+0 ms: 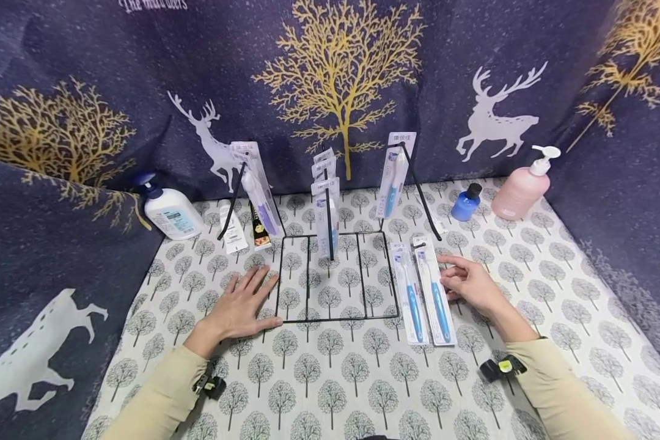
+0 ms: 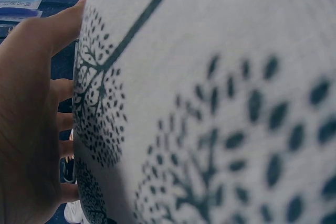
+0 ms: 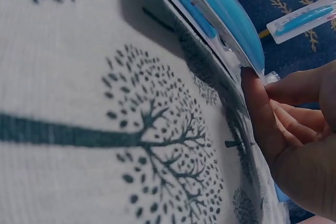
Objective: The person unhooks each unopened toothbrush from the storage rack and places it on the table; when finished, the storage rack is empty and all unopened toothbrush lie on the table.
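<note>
My left hand (image 1: 242, 305) rests on the tablecloth, fingers spread, beside the left edge of a black wire display rack (image 1: 338, 319). On the right, my right hand (image 1: 470, 284) has its fingertips at the edge of a packaged blue toothbrush (image 1: 437, 299); in the right wrist view a fingertip (image 3: 252, 77) meets the pack's edge. A second packaged blue toothbrush (image 1: 410, 299) lies alongside. Hanging from the rack's hooks are a packaged purple toothbrush (image 1: 258, 195) at left, several packs (image 1: 324, 214) in the middle and a blue one (image 1: 394, 183) at right.
Behind the rack's left side are a white pump bottle (image 1: 173, 214), a white tube (image 1: 233, 235) and a black tube (image 1: 260, 232). A small blue bottle (image 1: 464, 205) and a pink pump bottle (image 1: 521, 189) stand back right. Dark curtain (image 1: 209, 49) encloses the table.
</note>
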